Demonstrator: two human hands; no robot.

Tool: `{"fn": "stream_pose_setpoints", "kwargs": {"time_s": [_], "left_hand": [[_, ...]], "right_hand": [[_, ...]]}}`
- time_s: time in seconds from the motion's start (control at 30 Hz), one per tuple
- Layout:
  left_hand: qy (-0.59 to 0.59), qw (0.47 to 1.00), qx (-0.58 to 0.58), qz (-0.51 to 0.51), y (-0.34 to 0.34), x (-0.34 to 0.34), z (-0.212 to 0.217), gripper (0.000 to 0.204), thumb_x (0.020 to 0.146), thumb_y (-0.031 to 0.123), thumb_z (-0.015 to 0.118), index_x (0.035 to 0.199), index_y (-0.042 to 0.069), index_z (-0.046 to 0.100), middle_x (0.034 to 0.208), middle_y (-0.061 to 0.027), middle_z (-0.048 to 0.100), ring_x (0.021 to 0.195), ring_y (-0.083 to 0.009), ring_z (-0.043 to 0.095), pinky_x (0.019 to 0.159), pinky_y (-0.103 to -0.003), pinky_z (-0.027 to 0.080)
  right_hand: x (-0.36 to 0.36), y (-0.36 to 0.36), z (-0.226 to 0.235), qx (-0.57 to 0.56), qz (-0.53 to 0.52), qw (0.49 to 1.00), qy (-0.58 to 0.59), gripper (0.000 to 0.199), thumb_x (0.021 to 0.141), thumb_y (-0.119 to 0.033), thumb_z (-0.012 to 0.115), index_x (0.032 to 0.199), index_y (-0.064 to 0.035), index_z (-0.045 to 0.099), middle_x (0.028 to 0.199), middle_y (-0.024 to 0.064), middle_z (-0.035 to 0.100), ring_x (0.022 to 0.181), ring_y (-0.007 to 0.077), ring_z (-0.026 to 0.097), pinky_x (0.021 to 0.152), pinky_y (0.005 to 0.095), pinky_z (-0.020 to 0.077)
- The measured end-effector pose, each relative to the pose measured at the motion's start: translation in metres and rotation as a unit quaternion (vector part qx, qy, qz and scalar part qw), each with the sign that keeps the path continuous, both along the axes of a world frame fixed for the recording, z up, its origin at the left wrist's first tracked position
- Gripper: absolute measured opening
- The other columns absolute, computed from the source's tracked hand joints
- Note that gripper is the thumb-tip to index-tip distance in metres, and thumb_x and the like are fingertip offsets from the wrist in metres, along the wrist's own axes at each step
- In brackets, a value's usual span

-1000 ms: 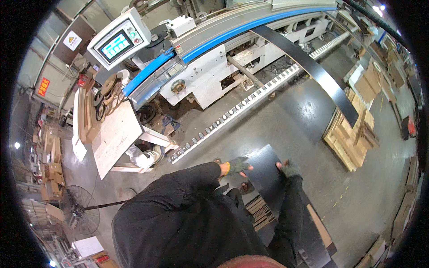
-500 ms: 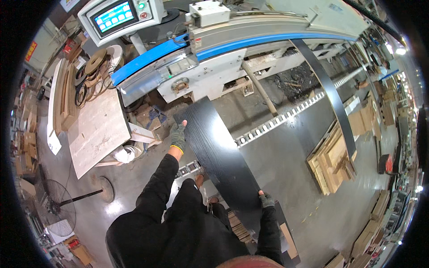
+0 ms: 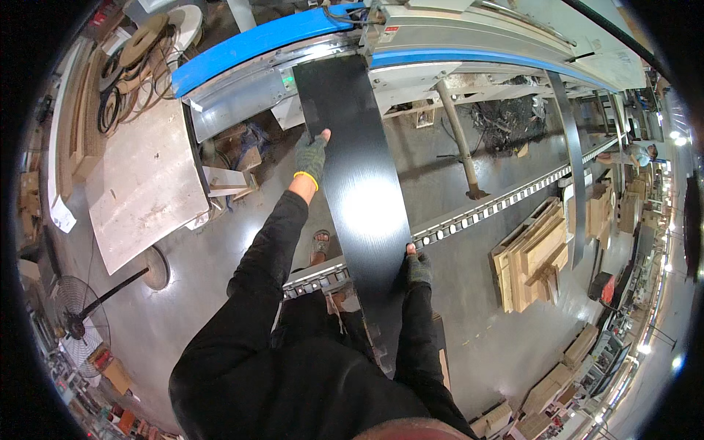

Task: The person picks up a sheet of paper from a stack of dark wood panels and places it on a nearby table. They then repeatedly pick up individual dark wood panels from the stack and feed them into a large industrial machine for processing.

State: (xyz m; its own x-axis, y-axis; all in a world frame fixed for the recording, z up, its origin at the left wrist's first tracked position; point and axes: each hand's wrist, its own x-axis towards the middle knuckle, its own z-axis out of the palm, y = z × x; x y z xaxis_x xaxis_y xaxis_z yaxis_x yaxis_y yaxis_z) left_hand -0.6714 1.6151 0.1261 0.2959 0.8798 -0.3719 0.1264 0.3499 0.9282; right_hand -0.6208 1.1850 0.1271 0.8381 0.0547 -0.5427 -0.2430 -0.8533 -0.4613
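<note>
A long black board [image 3: 345,139] with a glossy face lies between my two gloved hands. Its far end meets the metal infeed bed [image 3: 249,95] of a machine with a blue cover [image 3: 271,44]. My left hand [image 3: 311,156] grips the board's left edge, thumb on top and fingers hidden beneath. Nearer to me, my right hand [image 3: 419,267] holds the right edge in the same way, thumb up. Below its middle the board crosses a roller rail [image 3: 499,205]. Both gloves are grey with bare fingertips.
A pale worktable [image 3: 147,191] with coiled edging rolls [image 3: 139,44] stands at the left. A standing fan [image 3: 81,315] is beyond it on the floor. At the right, another black strip [image 3: 572,161] spans from machine to rail, beside stacked wooden boards [image 3: 532,257].
The board has swung more upright in view and moved forward, its far end now at the machine bed. Both hands moved with it and kept their hold. The machine appears closer.
</note>
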Motion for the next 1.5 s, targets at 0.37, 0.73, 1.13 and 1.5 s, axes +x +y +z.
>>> {"fn": "stream_pose_setpoints", "kwargs": {"time_s": [0.37,0.73,1.13,1.5], "left_hand": [[-0.001,0.998,-0.037,0.054,0.042,0.023,-0.022,0.041,0.082,0.037,0.081,0.100,0.003,0.067,0.092,-0.0008,0.064,0.084,-0.0144,0.054,0.079,-0.032,0.044],[-0.075,0.996,-0.030,0.026,0.055,0.056,-0.008,0.043,0.084,0.035,0.081,0.104,0.000,0.066,0.097,-0.0012,0.066,0.087,-0.0146,0.056,0.082,-0.031,0.045],[-0.008,1.000,0.010,0.025,0.051,0.076,-0.007,0.050,0.088,0.044,0.074,0.103,-0.003,0.062,0.096,-0.0068,0.065,0.084,-0.0193,0.055,0.079,-0.035,0.046],[0.122,0.971,0.188,0.081,0.024,0.183,-0.041,0.067,0.086,0.057,0.068,0.109,-0.005,0.060,0.101,-0.0212,0.068,0.094,-0.0395,0.063,0.086,-0.045,0.047]], "right_hand": [[0.067,0.165,0.075,-0.150,0.225,0.917,-0.293,0.101,0.058,-0.069,0.084,0.127,-0.0012,0.053,0.122,0.0209,0.057,0.120,0.0409,0.052,0.102,0.0505,0.0420],[0.135,0.263,0.049,-0.003,0.170,0.982,0.086,0.073,0.076,-0.055,0.081,0.112,0.0068,0.065,0.094,0.0148,0.070,0.087,0.0229,0.064,0.081,0.0370,0.0503],[0.150,0.257,0.040,0.059,0.132,0.985,0.089,0.063,0.080,-0.048,0.080,0.110,0.0053,0.064,0.095,0.0171,0.070,0.090,0.0262,0.064,0.083,0.0390,0.0501],[0.237,0.227,0.058,0.043,0.143,0.988,0.041,0.089,0.068,-0.062,0.082,0.116,0.0093,0.061,0.104,0.0224,0.069,0.098,0.0313,0.065,0.089,0.0418,0.0492]]}}
